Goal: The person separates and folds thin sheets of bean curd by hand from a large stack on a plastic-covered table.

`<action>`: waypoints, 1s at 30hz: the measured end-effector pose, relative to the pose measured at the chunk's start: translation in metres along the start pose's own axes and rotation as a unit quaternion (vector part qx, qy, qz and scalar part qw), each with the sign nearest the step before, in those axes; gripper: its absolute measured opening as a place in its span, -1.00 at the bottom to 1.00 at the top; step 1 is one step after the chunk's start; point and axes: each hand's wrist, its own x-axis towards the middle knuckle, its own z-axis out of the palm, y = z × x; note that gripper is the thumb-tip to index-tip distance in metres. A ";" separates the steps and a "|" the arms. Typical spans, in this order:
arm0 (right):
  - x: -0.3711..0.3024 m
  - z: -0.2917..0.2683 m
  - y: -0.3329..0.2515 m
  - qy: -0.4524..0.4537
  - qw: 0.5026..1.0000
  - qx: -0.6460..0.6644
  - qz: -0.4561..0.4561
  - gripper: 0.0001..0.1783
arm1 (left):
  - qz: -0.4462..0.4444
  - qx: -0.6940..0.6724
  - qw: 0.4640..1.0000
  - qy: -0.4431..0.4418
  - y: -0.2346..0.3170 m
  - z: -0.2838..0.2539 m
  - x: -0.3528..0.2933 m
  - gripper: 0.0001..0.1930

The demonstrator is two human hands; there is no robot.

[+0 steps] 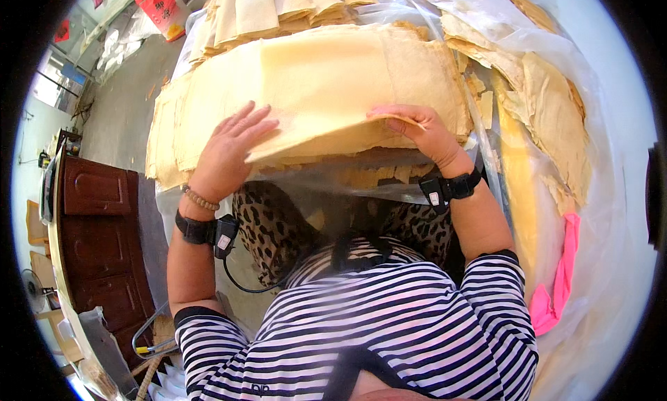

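top sheet (326, 81): big pale yellow sheet, thin and kinda leathery, right in front of me on the pile, its near edge lifted off what's under it
stack (163, 134): loads more of the same tan sheets underneath, edges ragged and uneven, sticking out on the left side
my left hand (226, 154): lying flat and open on the sheet, fingers spread, palm down near the front edge, not gripping anything
my right hand (420, 130): curled over the front edge of the sheet, fingers pinching it and lifting it up; fingertips partly tucked under so I can't see them all
hidden stuff: what the stack sits on is totally covered, can't tell what the surface is; the gap under the lifted edge is dark, just some crumbly bits showing
plastic film (361, 186): clear wrinkly film hanging off the front below the stack, shiny, blurs whatever is behind it
far pile (278, 9): another heap of folded sheets at the back, cut off by the top of the view
loose sheets (549, 123): crumpled, torn-looking pieces off to my right lying on more clear plastic
pink thing (559, 276): bright pink strip on the right, cloth or plastic, honestly can't tell
wristbands (201, 231): black strap with a little box on each wrist, cable on the left one
wooden cabinet (97, 234): dark reddish brown, panelled, down on my left, bent by the lens
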 end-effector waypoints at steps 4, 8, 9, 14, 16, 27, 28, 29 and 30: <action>0.015 -0.007 -0.004 0.061 0.996 -0.060 0.027 -0.73 | 0.064 -0.208 0.973 0.072 -0.008 0.020 0.016 -0.64; 0.039 0.000 0.001 0.131 0.985 -0.069 0.086 -0.66 | -0.209 -0.328 0.898 0.206 -0.010 0.065 0.035 -0.80; 0.041 -0.002 0.004 0.154 0.970 -0.150 0.111 -0.65 | -0.238 -0.218 0.925 0.200 -0.004 0.068 0.043 -0.75; 0.043 0.030 -0.004 0.255 0.896 -0.355 0.079 -0.55 | -0.247 0.001 0.935 0.255 0.011 0.074 0.057 -0.69; 0.039 0.042 -0.016 0.308 0.850 -0.425 0.048 -0.51 | -0.254 0.018 0.939 0.231 0.009 0.074 0.056 -0.73; 0.037 0.031 0.003 0.068 0.816 -0.532 -0.217 -0.44 | 0.069 0.017 0.995 0.063 0.037 0.047 0.073 -0.42; 0.041 0.026 0.001 0.069 0.814 -0.532 -0.221 -0.44 | 0.068 0.020 0.995 0.065 0.034 0.048 0.076 -0.42; 0.045 0.019 -0.001 0.052 0.832 -0.507 -0.221 -0.47 | 0.051 0.016 0.998 0.041 0.029 0.051 0.080 -0.44; 0.048 0.012 -0.002 0.036 0.848 -0.480 -0.220 -0.50 | 0.034 0.013 0.999 0.017 0.026 0.051 0.083 -0.47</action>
